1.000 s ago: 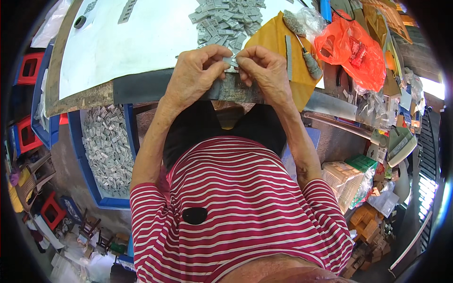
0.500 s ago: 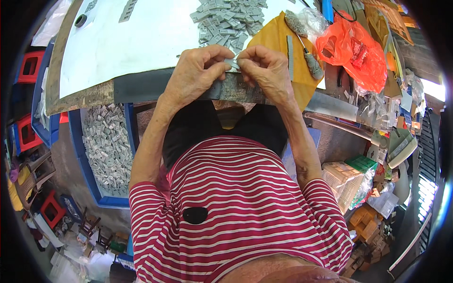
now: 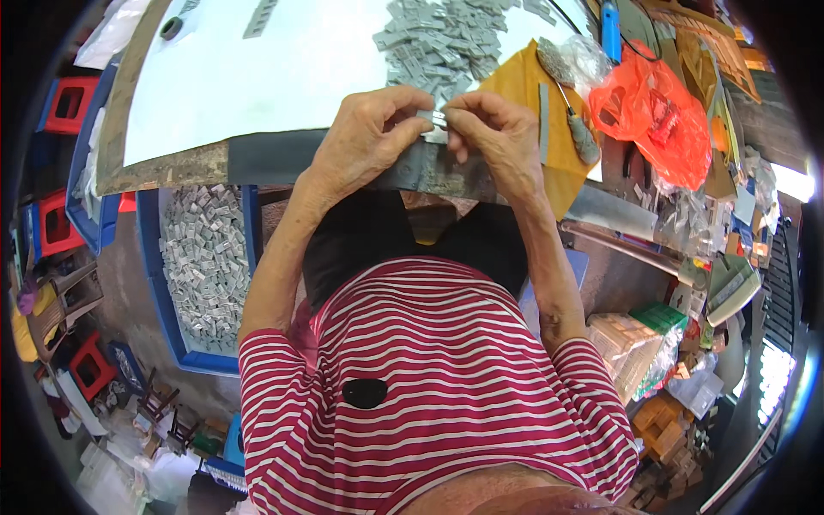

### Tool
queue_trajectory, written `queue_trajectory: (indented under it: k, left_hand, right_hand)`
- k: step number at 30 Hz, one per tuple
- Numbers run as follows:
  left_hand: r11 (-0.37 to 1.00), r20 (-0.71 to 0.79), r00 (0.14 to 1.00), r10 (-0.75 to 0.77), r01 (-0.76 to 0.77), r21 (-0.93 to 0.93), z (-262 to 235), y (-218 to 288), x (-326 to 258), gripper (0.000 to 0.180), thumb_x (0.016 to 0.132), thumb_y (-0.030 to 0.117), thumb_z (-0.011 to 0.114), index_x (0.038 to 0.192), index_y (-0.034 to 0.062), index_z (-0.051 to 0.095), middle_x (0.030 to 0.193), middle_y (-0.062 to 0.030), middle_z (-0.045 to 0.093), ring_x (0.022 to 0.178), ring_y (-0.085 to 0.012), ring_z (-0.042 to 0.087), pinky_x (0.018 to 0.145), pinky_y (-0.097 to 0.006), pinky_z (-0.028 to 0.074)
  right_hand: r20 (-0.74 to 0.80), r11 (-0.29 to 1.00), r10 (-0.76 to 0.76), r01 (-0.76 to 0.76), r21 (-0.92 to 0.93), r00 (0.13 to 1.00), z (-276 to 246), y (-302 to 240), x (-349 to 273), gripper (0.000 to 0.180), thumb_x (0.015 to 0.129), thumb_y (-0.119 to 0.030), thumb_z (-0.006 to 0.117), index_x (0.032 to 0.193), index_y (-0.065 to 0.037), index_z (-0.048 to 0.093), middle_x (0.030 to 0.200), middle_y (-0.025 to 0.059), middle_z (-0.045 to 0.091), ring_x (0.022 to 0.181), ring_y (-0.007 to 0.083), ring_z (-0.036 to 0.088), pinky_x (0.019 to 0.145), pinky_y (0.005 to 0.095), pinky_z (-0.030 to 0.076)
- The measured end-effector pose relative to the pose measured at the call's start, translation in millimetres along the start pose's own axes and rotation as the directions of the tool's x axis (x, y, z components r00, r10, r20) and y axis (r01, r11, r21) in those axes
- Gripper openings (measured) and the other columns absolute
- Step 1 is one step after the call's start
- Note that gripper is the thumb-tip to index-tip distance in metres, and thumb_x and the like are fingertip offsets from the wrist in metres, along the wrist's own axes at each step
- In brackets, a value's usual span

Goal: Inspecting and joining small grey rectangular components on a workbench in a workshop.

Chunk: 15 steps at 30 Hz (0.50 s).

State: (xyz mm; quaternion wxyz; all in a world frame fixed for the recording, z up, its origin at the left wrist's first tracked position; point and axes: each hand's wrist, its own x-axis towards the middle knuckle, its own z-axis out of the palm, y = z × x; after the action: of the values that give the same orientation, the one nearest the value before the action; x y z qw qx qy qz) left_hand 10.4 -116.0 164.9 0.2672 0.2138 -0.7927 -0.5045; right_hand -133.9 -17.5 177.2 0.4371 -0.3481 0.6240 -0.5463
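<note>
At the table's near edge, my left hand [image 3: 365, 137] pinches a small grey rectangular piece [image 3: 433, 118] between thumb and fingertips. A bright, slim strip shows at its right end. My right hand [image 3: 500, 137] is closed in a pinch at that end, its thumb and forefinger meeting the piece; whether it holds a separate small part is too small to tell. Just beyond the fingertips lies a heap of similar flat grey pieces [image 3: 442, 43] on the white sheet [image 3: 257, 94].
Right of my hands, a tool with a wrapped handle [image 3: 579, 137] lies on yellow-brown paper [image 3: 515, 77]. Farther right are a red plastic bag [image 3: 652, 112] and a blue-handled tool [image 3: 610, 33]. A blue crate [image 3: 163, 296] of small grey pieces stands below the table's left side.
The view has shifted, so the table appears farther right. The grey piece shows more plainly between my fingertips, and both hands keep their pinch near the table edge.
</note>
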Motion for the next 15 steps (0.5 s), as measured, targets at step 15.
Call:
queue_trajectory:
  k: [15]
  left_hand:
    - [0.919,-0.491,0.869,-0.063,0.243,0.311,-123,-77,10,0.022,0.072,0.01,0.063,0.09,-0.001,0.062,0.079,-0.0109,0.06,0.068,-0.0167,0.056,0.064,-0.027,0.046]
  right_hand:
    - [-0.005,0.994,0.014,-0.013,0.109,1.0,-14,-5,-26,0.014,0.084,-0.004,0.052,0.093,0.005,0.057,0.076,0.0082,0.059,0.059,0.0088,0.053,0.05,0.0196,0.042]
